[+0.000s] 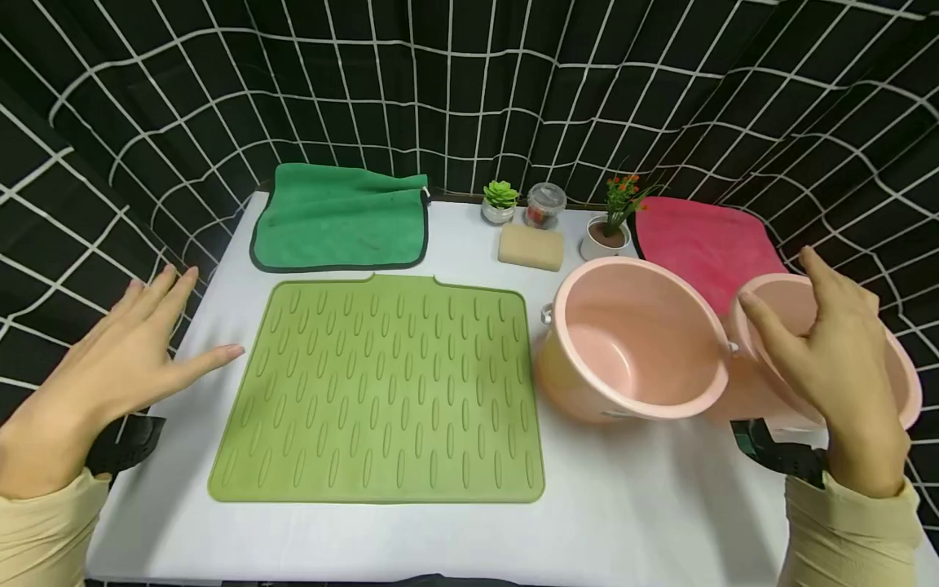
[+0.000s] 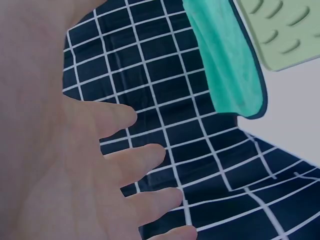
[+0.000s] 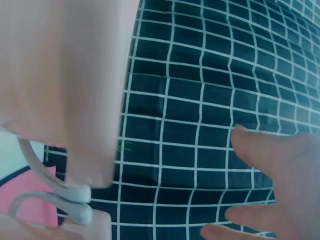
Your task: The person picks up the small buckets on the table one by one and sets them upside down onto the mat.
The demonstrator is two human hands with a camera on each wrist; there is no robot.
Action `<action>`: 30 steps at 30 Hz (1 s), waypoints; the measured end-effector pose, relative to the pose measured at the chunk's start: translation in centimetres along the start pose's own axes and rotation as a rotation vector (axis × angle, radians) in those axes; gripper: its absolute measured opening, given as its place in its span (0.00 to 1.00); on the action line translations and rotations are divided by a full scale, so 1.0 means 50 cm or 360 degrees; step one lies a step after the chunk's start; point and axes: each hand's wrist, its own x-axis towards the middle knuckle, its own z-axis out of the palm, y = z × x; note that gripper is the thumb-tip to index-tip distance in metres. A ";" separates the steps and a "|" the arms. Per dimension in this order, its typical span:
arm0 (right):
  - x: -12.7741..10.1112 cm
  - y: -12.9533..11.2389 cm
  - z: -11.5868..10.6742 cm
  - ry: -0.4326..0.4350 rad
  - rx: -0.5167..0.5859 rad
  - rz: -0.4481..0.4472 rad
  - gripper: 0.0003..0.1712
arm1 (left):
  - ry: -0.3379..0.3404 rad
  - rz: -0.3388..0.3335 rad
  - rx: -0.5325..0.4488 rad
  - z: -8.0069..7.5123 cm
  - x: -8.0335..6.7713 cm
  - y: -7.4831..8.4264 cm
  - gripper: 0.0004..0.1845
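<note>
Both spread: left grip point(image 1: 121, 359) over the left edge of the desk point(image 1: 645, 522), right grip point(image 1: 839, 350) near the right bucket point(image 1: 770, 379). Next, left bucket point(image 1: 660, 334), just right of the green mat point(image 1: 389, 391); then white room along the front edge.

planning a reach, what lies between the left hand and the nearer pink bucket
The green ridged mat lies on the white table between the left hand and that pink bucket, in the head view.

On the white table point(image 1: 367, 542): a light-green ribbed mat point(image 1: 381, 391); right of it, a pink bucket point(image 1: 634, 342) beside a second bucket point(image 1: 748, 395); farther back, a green cloth point(image 1: 341, 220), small succulent point(image 1: 500, 200), lidded cup point(image 1: 544, 205), tan block point(image 1: 531, 248), flowering plant point(image 1: 606, 240), red cloth point(image 1: 704, 244).
</note>
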 end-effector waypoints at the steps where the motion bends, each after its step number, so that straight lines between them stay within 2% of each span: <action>1: -0.006 -0.003 0.003 0.0073 0.0002 0.0035 0.42 | 0.0008 0.0001 -0.0008 0.007 -0.003 -0.002 0.59; 5: -0.035 -0.017 0.017 0.0395 0.0024 0.0173 0.32 | 0.0043 0.0010 -0.0039 0.040 -0.018 -0.011 0.58; 9: -0.066 -0.032 0.037 0.0725 0.0149 0.0177 0.23 | 0.0039 -0.0017 -0.0090 0.077 -0.039 -0.020 0.58; 13: -0.103 -0.047 0.060 0.0922 0.0215 0.0202 0.19 | 0.0047 -0.0036 -0.0151 0.108 -0.054 -0.021 0.59; 16: -0.131 -0.052 0.083 0.0996 0.0212 0.0263 0.22 | 0.0086 -0.0028 -0.0185 0.125 -0.059 -0.016 0.59; 20: -0.161 -0.052 0.121 0.0968 0.0285 0.0352 0.13 | 0.0155 0.0011 -0.0199 0.142 -0.066 -0.010 0.59; 24: -0.182 -0.058 0.154 0.0795 0.0489 0.0534 0.18 | 0.0242 0.0080 -0.0191 0.151 -0.069 -0.005 0.60; 26: -0.183 -0.059 0.163 0.0709 0.0806 0.0646 0.18 | 0.0257 0.0093 -0.0188 0.154 -0.070 -0.002 0.60; 30: -0.173 -0.049 0.165 0.0546 0.1667 0.0915 0.11 | 0.0259 0.0091 -0.0192 0.159 -0.071 0.001 0.60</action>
